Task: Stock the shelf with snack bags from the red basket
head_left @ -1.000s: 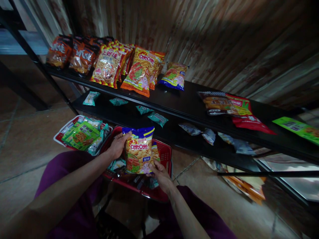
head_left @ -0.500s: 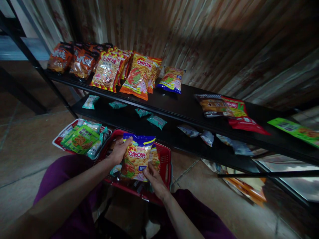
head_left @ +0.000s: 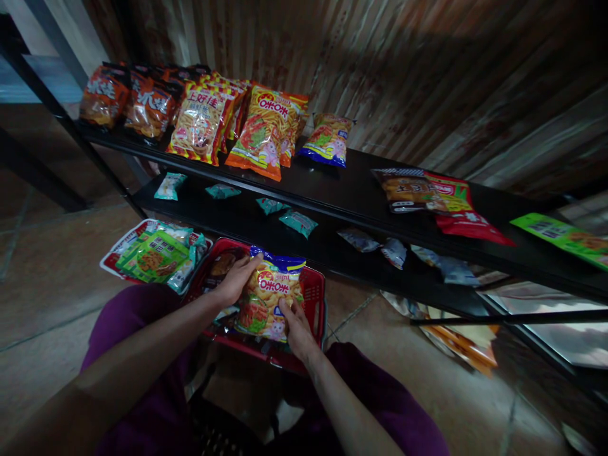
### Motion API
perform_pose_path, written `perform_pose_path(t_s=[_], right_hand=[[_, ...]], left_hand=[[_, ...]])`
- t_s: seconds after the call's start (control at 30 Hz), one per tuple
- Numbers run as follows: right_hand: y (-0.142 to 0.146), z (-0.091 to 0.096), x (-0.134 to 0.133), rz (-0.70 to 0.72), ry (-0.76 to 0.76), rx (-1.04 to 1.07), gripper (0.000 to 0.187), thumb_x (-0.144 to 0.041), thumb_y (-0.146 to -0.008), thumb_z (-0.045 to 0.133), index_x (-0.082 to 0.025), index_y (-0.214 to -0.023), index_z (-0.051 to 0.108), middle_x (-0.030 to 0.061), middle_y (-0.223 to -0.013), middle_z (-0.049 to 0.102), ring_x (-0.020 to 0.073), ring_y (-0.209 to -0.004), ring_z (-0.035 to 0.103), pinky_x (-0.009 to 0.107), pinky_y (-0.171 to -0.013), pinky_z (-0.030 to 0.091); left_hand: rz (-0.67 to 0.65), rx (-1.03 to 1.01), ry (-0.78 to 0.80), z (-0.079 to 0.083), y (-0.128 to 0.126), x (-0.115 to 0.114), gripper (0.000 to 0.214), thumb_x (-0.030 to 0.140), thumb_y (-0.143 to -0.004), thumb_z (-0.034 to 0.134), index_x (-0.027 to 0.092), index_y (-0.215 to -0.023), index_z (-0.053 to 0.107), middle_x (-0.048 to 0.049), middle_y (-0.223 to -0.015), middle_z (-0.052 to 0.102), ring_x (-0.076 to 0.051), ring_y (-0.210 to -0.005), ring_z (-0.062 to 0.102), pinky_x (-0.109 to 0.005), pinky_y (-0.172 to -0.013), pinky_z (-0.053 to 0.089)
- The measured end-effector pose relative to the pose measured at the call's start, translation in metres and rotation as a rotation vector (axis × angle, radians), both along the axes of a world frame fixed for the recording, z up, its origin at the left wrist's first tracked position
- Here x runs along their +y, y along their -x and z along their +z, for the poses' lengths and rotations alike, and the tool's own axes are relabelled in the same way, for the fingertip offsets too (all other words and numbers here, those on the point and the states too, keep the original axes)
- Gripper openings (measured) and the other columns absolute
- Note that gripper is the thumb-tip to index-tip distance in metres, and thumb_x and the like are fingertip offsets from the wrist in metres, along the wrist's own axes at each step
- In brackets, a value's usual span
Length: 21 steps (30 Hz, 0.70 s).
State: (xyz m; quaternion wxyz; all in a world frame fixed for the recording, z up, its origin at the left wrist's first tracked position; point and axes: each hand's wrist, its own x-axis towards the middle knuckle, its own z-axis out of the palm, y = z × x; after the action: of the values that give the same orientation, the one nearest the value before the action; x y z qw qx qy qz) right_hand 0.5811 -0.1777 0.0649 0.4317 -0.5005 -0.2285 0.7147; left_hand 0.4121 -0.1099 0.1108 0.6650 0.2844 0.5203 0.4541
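Between my hands is a snack bag [head_left: 268, 297], yellow with a blue top edge, held upright over a red basket [head_left: 313, 288] on the floor. My left hand [head_left: 237, 280] grips its upper left side, thumb on the front. Lower down on the right edge, my right hand [head_left: 298, 326] closes on the same bag. Other snack packets lie in the basket, partly hidden by the held bag and my hands. A similar blue-edged bag [head_left: 327, 139] stands on the upper shelf, right of the orange noodle-snack bags [head_left: 261, 133].
The black shelf [head_left: 351, 187] runs across in front of me. Orange-black bags [head_left: 151, 107] and red-yellow bags [head_left: 202, 123] stand at its left. Small teal packets [head_left: 298, 223] lie on the lower shelf. A second basket [head_left: 111, 261] holds green packets [head_left: 159, 256].
The held bag has shifted slightly to the right and tilted a little, with both hands still on it. The whole view has moved slightly.
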Motion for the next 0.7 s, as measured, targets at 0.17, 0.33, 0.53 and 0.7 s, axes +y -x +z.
perform_pose_path(t_s=[0.17,0.33,0.53,0.7], right_hand=[[0.001,0.01,0.008,-0.136,0.112,0.094,0.053,-0.048,-0.065,0.075,-0.022,-0.108,0.06,0.0051,-0.098,0.073,0.0262,-0.095,0.068,0.042,-0.083,0.054],[0.003,0.019,0.012,-0.186,0.115,0.104,0.055,-0.048,-0.063,0.076,-0.019,-0.108,0.062,0.0074,-0.1,0.073,0.0281,-0.098,0.067,0.043,-0.083,0.054],[-0.001,0.005,0.007,-0.125,0.079,0.168,0.069,-0.052,-0.059,0.077,-0.019,-0.117,0.059,0.0102,-0.104,0.071,0.031,-0.101,0.065,0.047,-0.084,0.052],[-0.006,0.007,0.009,-0.134,0.066,0.148,0.077,-0.056,-0.052,0.08,-0.019,-0.116,0.061,0.0111,-0.104,0.071,0.0338,-0.105,0.063,0.049,-0.086,0.051]], left_hand=[[-0.216,0.033,0.134,0.002,0.008,-0.012,0.06,0.058,-0.074,0.061,0.023,-0.123,0.054,-0.0089,-0.128,0.059,-0.028,-0.118,0.053,-0.045,-0.096,0.042],[-0.394,-0.235,0.113,-0.004,0.005,-0.034,0.073,0.046,-0.07,0.073,0.018,-0.131,0.045,-0.0138,-0.125,0.06,-0.027,-0.107,0.062,-0.042,-0.095,0.046],[-0.316,-0.042,0.078,-0.021,0.003,-0.045,0.087,0.051,-0.065,0.074,0.016,-0.136,0.04,-0.0138,-0.135,0.053,-0.027,-0.12,0.053,-0.037,-0.101,0.042],[-0.331,-0.134,-0.017,-0.025,-0.003,-0.044,0.078,0.052,-0.068,0.072,0.018,-0.132,0.044,-0.0127,-0.127,0.059,-0.028,-0.116,0.056,-0.04,-0.099,0.044]])
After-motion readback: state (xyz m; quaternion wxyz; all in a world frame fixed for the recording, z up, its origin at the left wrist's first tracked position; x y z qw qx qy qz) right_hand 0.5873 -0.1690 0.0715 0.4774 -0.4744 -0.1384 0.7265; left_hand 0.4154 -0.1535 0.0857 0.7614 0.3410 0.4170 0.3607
